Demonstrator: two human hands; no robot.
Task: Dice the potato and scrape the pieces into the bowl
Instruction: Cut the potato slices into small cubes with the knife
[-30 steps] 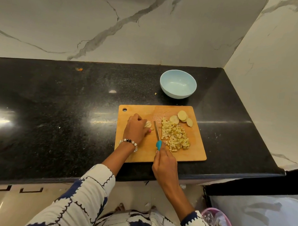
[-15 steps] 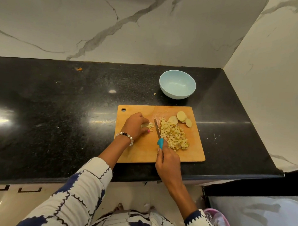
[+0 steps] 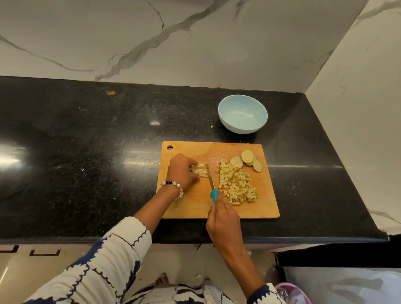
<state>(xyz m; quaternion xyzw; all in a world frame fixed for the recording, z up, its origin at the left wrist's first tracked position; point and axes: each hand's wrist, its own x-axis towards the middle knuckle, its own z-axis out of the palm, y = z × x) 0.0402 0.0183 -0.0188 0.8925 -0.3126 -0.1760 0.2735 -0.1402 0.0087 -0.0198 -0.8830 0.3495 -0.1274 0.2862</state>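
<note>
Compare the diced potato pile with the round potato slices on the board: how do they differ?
The diced pile is many small cubes heaped mid-board, right of the knife; the round slices are a few whole flat discs, uncut, overlapping near the cutting board's far right corner. Both are pale yellow potato, and neither is in the bowl.

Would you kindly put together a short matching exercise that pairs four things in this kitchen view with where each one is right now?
Things:
1. bowl
2. knife
3. potato slices
4. potato strips

Places:
A. under the left hand
B. far right corner of the cutting board
C. on the black counter beyond the board
D. gripped by the right hand

Pairs: 1-C, 2-D, 3-B, 4-A
</note>
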